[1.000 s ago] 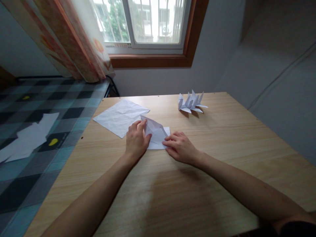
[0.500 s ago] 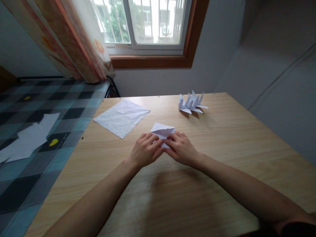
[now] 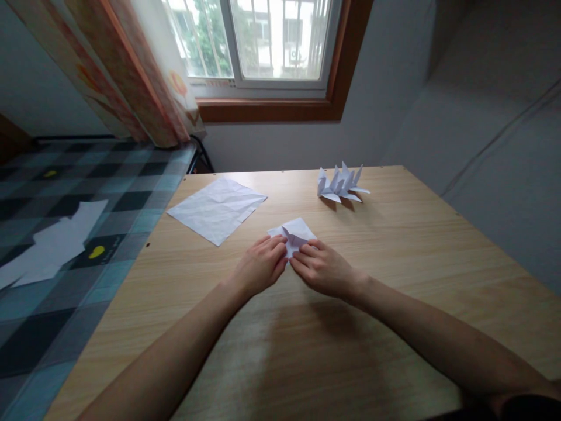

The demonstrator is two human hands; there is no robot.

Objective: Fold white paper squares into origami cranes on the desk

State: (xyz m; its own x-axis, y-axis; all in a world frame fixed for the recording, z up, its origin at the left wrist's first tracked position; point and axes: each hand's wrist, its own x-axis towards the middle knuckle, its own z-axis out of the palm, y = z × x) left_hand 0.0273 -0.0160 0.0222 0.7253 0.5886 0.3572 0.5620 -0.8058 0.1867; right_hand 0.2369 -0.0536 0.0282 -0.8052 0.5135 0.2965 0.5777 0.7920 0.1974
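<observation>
A small folded sheet of white paper (image 3: 300, 227) lies on the wooden table between my hands, with one flap standing up from it. My left hand (image 3: 264, 260) is closed on its left edge, fingers curled and pressing down. From the right, my right hand (image 3: 319, 264) pinches the near right part of the same paper. The near corner is partly covered by my fingers. Beyond and to the left, a larger creased white paper sheet (image 3: 218, 209) lies flat.
Several folded white paper cranes (image 3: 342, 184) stand in a row at the table's far right. White paper sheets (image 3: 56, 245) lie on the checked bedcover (image 3: 39, 333) left of the wooden table (image 3: 416, 234). A window (image 3: 280, 41) and curtain (image 3: 144, 88) are behind.
The paper's upper flap has been opened out and now stands up, with the sheet's far corner showing. My right hand has shifted slightly right, widening the gap between my hands.
</observation>
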